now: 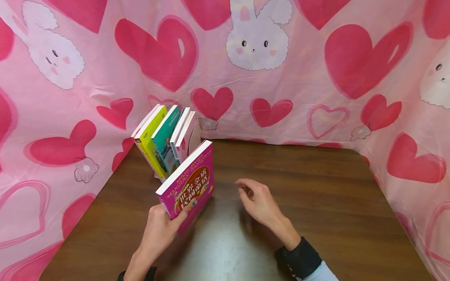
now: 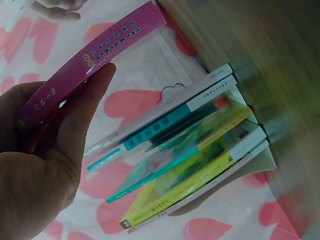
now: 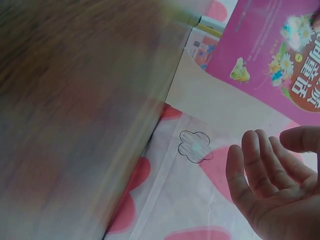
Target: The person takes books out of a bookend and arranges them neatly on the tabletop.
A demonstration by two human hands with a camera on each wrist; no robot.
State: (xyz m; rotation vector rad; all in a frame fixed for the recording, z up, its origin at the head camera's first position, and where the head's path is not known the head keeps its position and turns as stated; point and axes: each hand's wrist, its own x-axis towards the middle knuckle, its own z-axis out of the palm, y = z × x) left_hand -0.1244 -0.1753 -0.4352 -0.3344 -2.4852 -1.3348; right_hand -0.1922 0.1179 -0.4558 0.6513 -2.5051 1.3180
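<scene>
My left hand (image 1: pixel 158 230) grips a magenta book (image 1: pixel 194 183) by its near edge, thumb on the front cover. The book is held upright above the table, its white page edge facing up. In the left wrist view the magenta spine (image 2: pixel 95 57) shows beyond the fingers. Just behind it stands a row of books: a yellow-green one (image 1: pixel 150 153), a teal one (image 1: pixel 167 136), and thin pale and pink ones (image 1: pixel 184 135). To the right of the held book, my right hand (image 1: pixel 263 203) hovers with loosely curled fingers and holds nothing.
Cream end panels stand at the row's ends, one seen in the right wrist view as a curved panel (image 3: pixel 220 97). The brown wooden table (image 1: pixel 304 187) extends to the right. Pink cloth (image 1: pixel 222 74) with hearts and rabbits surrounds its back and sides.
</scene>
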